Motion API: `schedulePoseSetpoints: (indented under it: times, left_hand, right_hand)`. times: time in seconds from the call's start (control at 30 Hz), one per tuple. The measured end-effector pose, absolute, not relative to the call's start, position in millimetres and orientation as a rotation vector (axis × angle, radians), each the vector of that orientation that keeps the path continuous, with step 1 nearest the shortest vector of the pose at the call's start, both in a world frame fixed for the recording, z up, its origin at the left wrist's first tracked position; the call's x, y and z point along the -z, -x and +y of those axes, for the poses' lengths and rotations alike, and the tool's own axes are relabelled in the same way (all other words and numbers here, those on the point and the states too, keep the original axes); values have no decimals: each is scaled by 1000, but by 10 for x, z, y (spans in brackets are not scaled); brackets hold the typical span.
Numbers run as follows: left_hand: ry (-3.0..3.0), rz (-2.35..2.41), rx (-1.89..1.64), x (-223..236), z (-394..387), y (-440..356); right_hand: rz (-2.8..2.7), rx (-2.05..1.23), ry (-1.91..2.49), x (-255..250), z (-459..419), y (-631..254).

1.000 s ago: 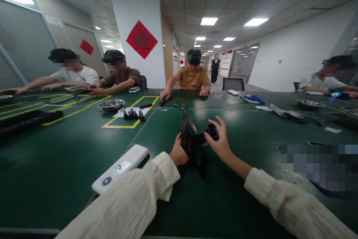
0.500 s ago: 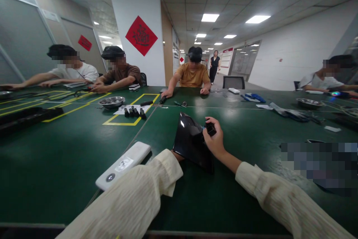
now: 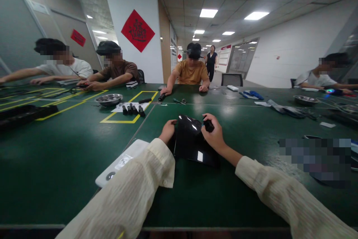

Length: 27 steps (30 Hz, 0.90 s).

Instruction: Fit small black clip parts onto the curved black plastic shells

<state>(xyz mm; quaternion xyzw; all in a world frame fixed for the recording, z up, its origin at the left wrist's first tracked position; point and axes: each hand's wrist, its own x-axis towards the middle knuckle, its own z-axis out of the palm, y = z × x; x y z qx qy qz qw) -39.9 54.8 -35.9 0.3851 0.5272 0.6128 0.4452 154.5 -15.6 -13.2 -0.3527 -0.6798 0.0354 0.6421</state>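
Note:
A glossy black bag (image 3: 192, 142) lies nearly flat on the green table (image 3: 69, 149) just ahead of me. My left hand (image 3: 167, 131) grips the bag's far left edge with its fingers curled. My right hand (image 3: 213, 134) is closed round a small black object (image 3: 208, 125) at the bag's upper right corner. Both my arms wear cream ribbed sleeves.
A white oblong device (image 3: 121, 162) lies by my left forearm. Farther off are small black parts (image 3: 132, 110) on paper inside yellow tape, a metal bowl (image 3: 108, 99), and scissors (image 3: 179, 101). Several people sit around the table; another bowl (image 3: 305, 100) stands right.
The bag stood on edge a second ago; it has tipped down and now lies almost flat. My left hand has come round to its far left edge. My right hand's fingers have closed.

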Motion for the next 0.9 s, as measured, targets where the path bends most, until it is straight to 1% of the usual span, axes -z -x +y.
schedulePoseSetpoints:
  times: [0.13,0.3,0.47,0.67,0.9]
  left_hand:
    - [-801,1377,-1567,208,533,540]
    - [-747,1317,-1685,38,408,555]
    - [-648,1266,-1590,-88,328,522]
    - [-638,1243,-1485,-112,301,510]
    - [-595,1281,-1544,-145,267,475]
  right_hand:
    - [-1682,-54,838,116,-158,-1473]
    - [-1839,-32,887,102,-135,-1411]
    - [-1985,-54,979,93,-17,-1503]
    - [-2064,-96,915,120,39,-1605]
    - [-2042,-108,936,154,-17,-1571]
